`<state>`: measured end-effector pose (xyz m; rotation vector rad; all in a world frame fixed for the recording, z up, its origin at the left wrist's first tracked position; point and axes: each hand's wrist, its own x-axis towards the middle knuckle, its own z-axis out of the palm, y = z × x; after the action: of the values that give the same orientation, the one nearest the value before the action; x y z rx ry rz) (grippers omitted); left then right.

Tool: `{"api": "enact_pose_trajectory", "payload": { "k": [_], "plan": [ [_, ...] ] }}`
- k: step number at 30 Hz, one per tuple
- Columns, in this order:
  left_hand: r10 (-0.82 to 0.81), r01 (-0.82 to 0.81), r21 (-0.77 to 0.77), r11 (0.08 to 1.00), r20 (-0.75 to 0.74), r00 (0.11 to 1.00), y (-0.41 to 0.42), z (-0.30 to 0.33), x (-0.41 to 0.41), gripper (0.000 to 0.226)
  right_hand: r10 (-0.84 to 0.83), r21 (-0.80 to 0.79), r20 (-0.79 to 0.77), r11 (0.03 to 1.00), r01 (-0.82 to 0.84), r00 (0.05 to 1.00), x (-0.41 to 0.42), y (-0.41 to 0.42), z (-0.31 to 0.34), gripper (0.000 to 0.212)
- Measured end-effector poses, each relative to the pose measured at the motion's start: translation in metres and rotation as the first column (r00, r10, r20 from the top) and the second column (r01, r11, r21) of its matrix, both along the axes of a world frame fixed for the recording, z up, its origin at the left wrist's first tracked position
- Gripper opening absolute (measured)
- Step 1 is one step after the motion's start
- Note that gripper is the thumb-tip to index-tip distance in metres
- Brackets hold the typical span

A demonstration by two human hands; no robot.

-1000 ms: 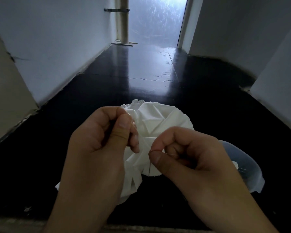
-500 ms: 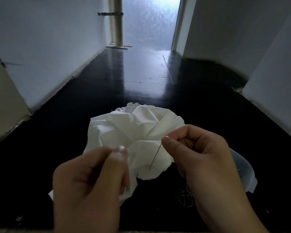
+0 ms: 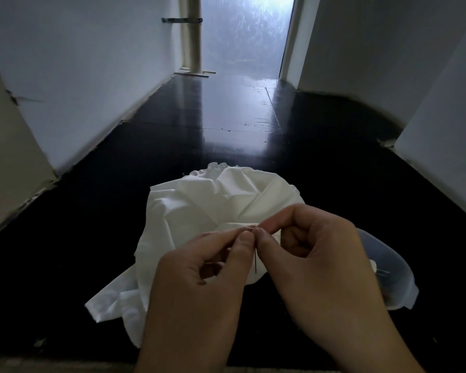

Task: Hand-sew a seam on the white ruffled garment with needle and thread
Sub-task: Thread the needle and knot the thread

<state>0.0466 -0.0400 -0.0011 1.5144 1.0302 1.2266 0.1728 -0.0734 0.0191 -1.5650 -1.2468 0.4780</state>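
Needle (image 3: 255, 261) runs close to vertical in the view, long axis up and down, upper end caught between the two thumbs, lower end hanging free in front of the cloth; which end is the point cannot be told. Thread too fine to make out. White garment (image 3: 199, 211) lies bunched on the dark glossy floor (image 3: 226, 117), gathered ruffle edge on the far side, a flat corner trailing toward the near left. Left hand (image 3: 199, 278) comes in from below, knuckles up, fingers curled, thumb and forefinger pinching a fold of the garment just beside the needle. Right hand (image 3: 315, 257) comes in from the lower right, fingers curled inward, thumb and forefinger closed on the upper end of the needle right at the fabric fold. The two thumb tips sit nearly touching, needle between them. A clear plastic container (image 3: 388, 265) sits on the floor behind the right hand, mostly hidden by the wrist. White walls (image 3: 78, 76) close in on both sides of the floor; a pale post (image 3: 193, 44) stands at the far end beside a bright frosted panel (image 3: 245, 36).
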Motion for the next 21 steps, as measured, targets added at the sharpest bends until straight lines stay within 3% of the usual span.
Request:
{"api": "enact_pose_trajectory", "payload": {
  "k": [5, 11, 21],
  "plan": [
    [-0.010, 0.052, -0.173, 0.984, 0.233, 0.972, 0.004, 0.000, -0.002, 0.018, 0.057, -0.009, 0.021, 0.998, -0.057, 0.998, 0.000, 0.001, -0.002, 0.017],
    [0.015, 0.023, -0.149, 0.989, 0.249, 0.968, 0.006, -0.004, -0.005, 0.018, 0.153, -0.011, -0.123, 0.988, -0.155, 0.981, -0.001, 0.001, -0.003, 0.012],
    [0.124, -0.017, -0.297, 0.955, 0.345, 0.930, 0.030, -0.008, -0.012, 0.017, 0.256, -0.130, -0.155, 0.952, -0.276, 0.954, 0.005, 0.005, -0.020, 0.011]
  ]
}}
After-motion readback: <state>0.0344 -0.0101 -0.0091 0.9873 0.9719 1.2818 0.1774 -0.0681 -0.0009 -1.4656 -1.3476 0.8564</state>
